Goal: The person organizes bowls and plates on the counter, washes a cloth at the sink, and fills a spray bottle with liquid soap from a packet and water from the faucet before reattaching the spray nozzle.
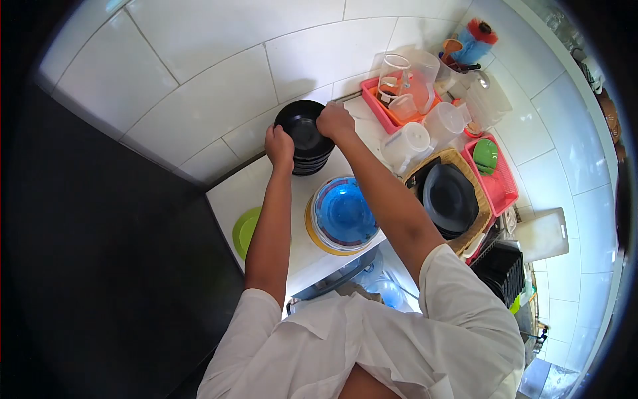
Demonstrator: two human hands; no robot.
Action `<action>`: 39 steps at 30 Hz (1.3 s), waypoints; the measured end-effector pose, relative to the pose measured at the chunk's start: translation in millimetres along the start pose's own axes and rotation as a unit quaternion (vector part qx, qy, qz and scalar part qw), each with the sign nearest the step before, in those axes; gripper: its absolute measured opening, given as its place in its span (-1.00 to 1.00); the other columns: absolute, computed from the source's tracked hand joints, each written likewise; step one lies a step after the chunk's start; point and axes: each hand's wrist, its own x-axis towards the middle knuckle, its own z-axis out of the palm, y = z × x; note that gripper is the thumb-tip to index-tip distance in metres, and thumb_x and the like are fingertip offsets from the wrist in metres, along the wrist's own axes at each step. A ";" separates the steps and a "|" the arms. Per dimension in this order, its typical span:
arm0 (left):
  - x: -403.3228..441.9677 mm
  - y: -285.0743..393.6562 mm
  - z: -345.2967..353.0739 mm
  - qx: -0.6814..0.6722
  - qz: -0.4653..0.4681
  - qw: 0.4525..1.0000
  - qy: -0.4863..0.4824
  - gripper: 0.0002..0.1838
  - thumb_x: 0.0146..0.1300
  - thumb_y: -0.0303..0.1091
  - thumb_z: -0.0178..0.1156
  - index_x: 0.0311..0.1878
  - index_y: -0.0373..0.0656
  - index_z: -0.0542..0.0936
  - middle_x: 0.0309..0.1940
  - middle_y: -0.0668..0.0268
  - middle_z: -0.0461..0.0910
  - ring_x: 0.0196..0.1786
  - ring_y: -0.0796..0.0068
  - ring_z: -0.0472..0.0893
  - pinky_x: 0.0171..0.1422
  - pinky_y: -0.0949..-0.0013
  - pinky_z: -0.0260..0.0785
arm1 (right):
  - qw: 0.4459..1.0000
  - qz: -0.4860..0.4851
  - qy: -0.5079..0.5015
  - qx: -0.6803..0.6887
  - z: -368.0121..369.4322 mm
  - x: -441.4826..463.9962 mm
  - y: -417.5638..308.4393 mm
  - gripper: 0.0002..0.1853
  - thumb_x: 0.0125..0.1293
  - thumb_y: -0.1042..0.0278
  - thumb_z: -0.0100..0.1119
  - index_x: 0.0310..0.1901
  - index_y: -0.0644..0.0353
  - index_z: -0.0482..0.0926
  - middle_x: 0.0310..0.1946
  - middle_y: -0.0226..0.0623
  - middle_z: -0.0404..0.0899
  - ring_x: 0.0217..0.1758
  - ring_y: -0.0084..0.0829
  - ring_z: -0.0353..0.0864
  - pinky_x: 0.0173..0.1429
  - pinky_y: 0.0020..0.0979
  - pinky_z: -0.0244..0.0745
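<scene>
— Sleeves (259, 309) are lying nearest us; what are we seeing past them?
— Stacked dishes (345, 216), the blue one topmost, are sitting on the counter (232, 193) between our arms (268, 229), and a green plate (243, 233) is peeping out beside the left arm.
— Beyond those, which step are we judging to be in hand?
— Handling the black bowls (302, 130) with both hands, we are thinking, though whether we are lifting or settling them isn't showing.
— What is the next move calling for?
— Even pressure from both sides, we are judging, so nothing is tipping.
— Where are the bowls lying against our fingers?
— Between them, nested near the counter's far edge. Our left hand (280, 147) is gripping the left of the rim; our right hand (335, 122) is clasping the right, fingers curling at the edge. Whether we are holding one bowl or several, we cannot tell.
— And farthest?
— Tiles (206, 66) are rising just behind the bowls.
</scene>
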 end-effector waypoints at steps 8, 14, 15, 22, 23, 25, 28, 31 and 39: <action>7.8 12.4 0.0 0.069 -0.012 0.997 -0.035 -0.56 0.45 -0.25 -0.07 0.24 -0.25 0.57 0.22 -0.05 0.59 0.26 -0.08 0.57 0.35 0.08 0.38 | 0.999 -0.002 0.035 0.009 15.2 -6.3 -4.6 -0.58 0.39 0.27 0.09 0.23 0.23 0.51 0.25 0.07 0.45 0.33 0.05 0.49 0.28 -0.01 0.54; 26.2 1.4 -9.8 0.442 0.172 0.879 -0.039 -0.67 0.43 -0.14 0.04 -0.04 -0.12 0.69 -0.01 0.03 0.68 0.17 -0.09 0.61 0.22 -0.36 0.34 | 0.997 -0.048 0.061 -0.005 1.0 -13.1 2.4 -0.50 0.50 -0.09 0.01 0.14 0.19 0.60 0.21 -0.01 0.45 0.31 0.00 0.42 0.21 0.04 0.55; 31.0 4.7 -9.5 0.475 0.156 0.864 -0.061 -0.66 0.42 -0.12 0.04 -0.05 -0.12 0.69 -0.01 0.04 0.68 0.12 -0.10 0.64 0.22 -0.32 0.36 | 0.994 -0.055 0.090 -0.018 11.9 -8.2 13.6 -0.49 0.49 -0.11 0.02 0.16 0.17 0.60 0.20 -0.02 0.47 0.28 -0.02 0.45 0.19 0.04 0.54; 31.1 31.7 -15.5 0.544 0.182 0.810 -0.120 -0.66 0.46 -0.15 0.01 0.02 -0.15 0.66 0.02 0.00 0.68 0.08 -0.13 0.66 0.12 -0.19 0.49 | 0.946 -0.074 0.249 0.194 -21.1 -111.1 106.6 -0.59 0.37 0.03 0.25 0.05 0.19 0.60 0.09 -0.04 0.56 0.16 -0.07 0.58 0.15 -0.06 0.54; 35.4 28.3 -15.2 0.556 0.190 0.798 -0.134 -0.64 0.47 -0.13 0.00 0.03 -0.17 0.64 0.01 -0.02 0.68 0.08 -0.15 0.65 0.16 -0.18 0.47 | 0.909 -0.117 0.320 0.238 -23.1 -121.0 130.1 -0.62 0.33 0.09 0.31 0.02 0.20 0.60 0.03 -0.05 0.60 0.11 -0.08 0.62 0.12 -0.10 0.55; 48.5 19.7 -18.2 0.566 0.203 0.786 -0.147 -0.62 0.48 -0.12 0.00 0.04 -0.20 0.63 0.00 -0.04 0.68 0.09 -0.17 0.64 0.20 -0.16 0.46 | 0.888 0.032 0.292 0.353 -58.5 -147.8 173.6 -0.69 0.31 0.19 0.32 -0.02 0.19 0.63 -0.13 -0.07 0.68 -0.07 -0.07 0.70 0.01 -0.15 0.59; 65.8 -5.2 -32.4 0.349 0.256 0.882 -0.184 -0.42 0.53 0.06 -0.03 0.32 -0.25 0.48 0.22 -0.08 0.57 0.31 -0.15 0.52 0.42 0.02 0.33 | 0.829 0.112 0.488 0.247 -98.7 -142.3 291.4 -0.82 0.37 0.28 0.21 -0.14 0.20 0.64 -0.32 -0.01 0.70 -0.24 -0.04 0.74 -0.13 -0.17 0.61; 10.0 4.4 -66.3 0.207 0.202 0.957 -0.033 -0.28 0.55 0.12 -0.02 0.51 -0.28 0.27 0.41 -0.10 0.40 0.44 -0.04 0.43 0.50 0.12 0.27 | 0.759 0.258 0.565 0.196 -141.0 -118.7 422.5 -0.81 0.30 0.31 0.26 -0.13 0.21 0.62 -0.29 -0.05 0.69 -0.17 -0.04 0.71 -0.04 -0.14 0.58; -114.9 -60.0 -179.3 0.217 0.233 0.946 0.056 -0.54 0.62 -0.15 -0.03 0.27 -0.38 0.51 0.20 -0.05 0.58 0.25 0.12 0.57 0.39 0.22 0.40 | 0.919 0.200 0.256 -0.223 -151.9 -57.5 588.8 -0.60 0.31 0.35 0.18 0.20 -0.09 0.60 0.14 -0.23 0.62 0.19 -0.06 0.63 0.26 -0.02 0.51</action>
